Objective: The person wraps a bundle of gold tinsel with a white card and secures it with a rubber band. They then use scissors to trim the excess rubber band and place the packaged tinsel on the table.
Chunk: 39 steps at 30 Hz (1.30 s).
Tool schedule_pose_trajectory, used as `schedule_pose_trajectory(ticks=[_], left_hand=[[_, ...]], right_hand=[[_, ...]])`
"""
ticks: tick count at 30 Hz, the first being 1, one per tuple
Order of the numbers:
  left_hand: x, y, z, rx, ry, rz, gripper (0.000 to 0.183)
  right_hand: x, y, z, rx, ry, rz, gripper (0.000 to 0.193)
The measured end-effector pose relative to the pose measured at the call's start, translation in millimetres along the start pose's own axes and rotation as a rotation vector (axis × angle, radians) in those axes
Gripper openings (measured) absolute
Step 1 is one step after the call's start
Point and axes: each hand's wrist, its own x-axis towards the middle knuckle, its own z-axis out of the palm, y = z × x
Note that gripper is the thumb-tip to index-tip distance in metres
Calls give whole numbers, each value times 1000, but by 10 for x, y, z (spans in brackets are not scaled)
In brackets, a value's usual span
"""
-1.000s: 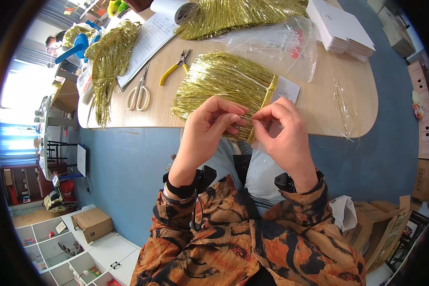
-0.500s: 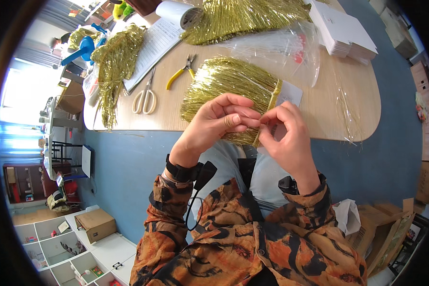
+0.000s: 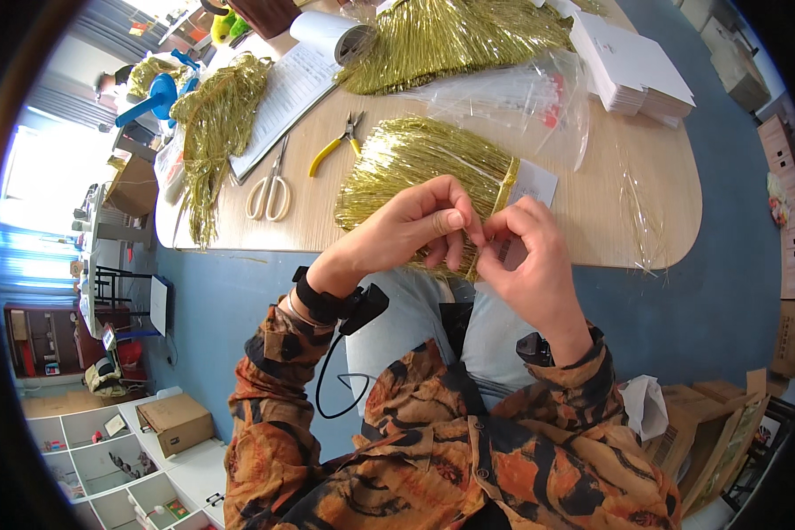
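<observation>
A bundle of shiny gold tinsel fringe [image 3: 415,159] lies at the table's near edge, with a gold band [image 3: 508,183] along its right side. A white printed card [image 3: 536,182] sticks out from under the band. Over the bundle's near right corner, my left hand [image 3: 428,225] bends its thumb and index finger together, the other fingers loosely curled. Close against it, my right hand [image 3: 534,252] pinches thumb and forefinger at the near end of the band. The fingertips of both hands nearly meet; whatever lies between them is too small to make out.
Scissors [image 3: 268,196] and yellow-handled pliers [image 3: 334,147] lie left of the bundle. Farther off are more gold fringe [image 3: 459,40], a clear bag of zip ties [image 3: 526,97] and stacked white cards [image 3: 632,66]. Loose tinsel strands [image 3: 640,221] trail at the right.
My left wrist and forearm have swung a little to the left, and the left fingertips have closed in toward the right hand's pinch. My right hand stays nearly in place.
</observation>
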Motion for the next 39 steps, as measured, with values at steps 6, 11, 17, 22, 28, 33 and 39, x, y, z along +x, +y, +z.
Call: schedule_pose_trajectory(ticks=[6,11,17,22,28,33,39], left_hand=[[102,119,23,171,-64,-149,17],[16,232,83,871,-7,68,12],[-28,253,26,1030,-43,43,12],[-43,140,-14,1025,-16,107,14],[-125,-29,31,969,55,193,12],[-174,-33,121,1055,139,174,12],[-288,113,47,478,133,16,9]], right_hand=[[27,20,75,-55,-7,41,18],[26,74,132,-102,-25,60,18],[63,104,171,-94,-23,38,19],[62,65,173,-69,-51,87,21],[53,71,176,-55,-46,87,21],[71,49,176,-111,-57,64,19],[33,105,116,-62,-43,95,17]])
